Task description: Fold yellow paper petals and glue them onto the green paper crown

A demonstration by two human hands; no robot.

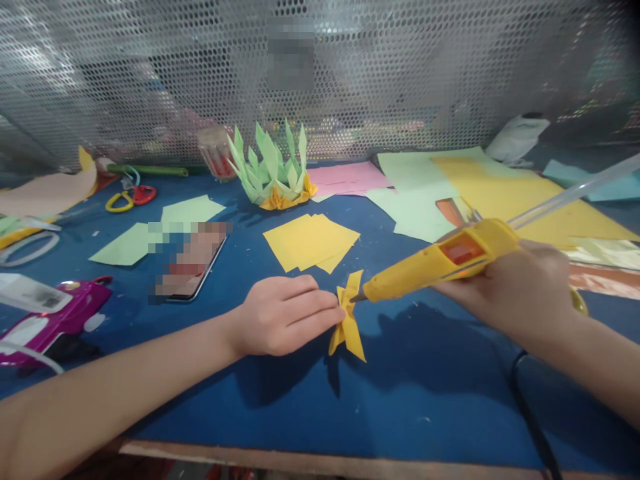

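Between the fingers of my left hand (285, 315) is a folded yellow paper flower (353, 333), held just above the blue table (400, 407). My right hand (525, 287) grips a yellow hot glue gun (425, 270) with a clear glue stick (575, 190) sticking out of its back end. The gun's nozzle points left and meets the folded flower near its middle. I cannot tell whether glue is coming out. Yellow paper squares (310, 241) lie just beyond my left hand.
A green origami piece with yellow flowers (273, 173) stands near the mesh panel (350, 80). A phone (193, 267), green paper (123, 245), scissors (133, 198) and a purple glue gun (75, 313) lie left. Large yellow sheets (540, 200) spread right. A black cord (530, 407) hangs below my right hand.
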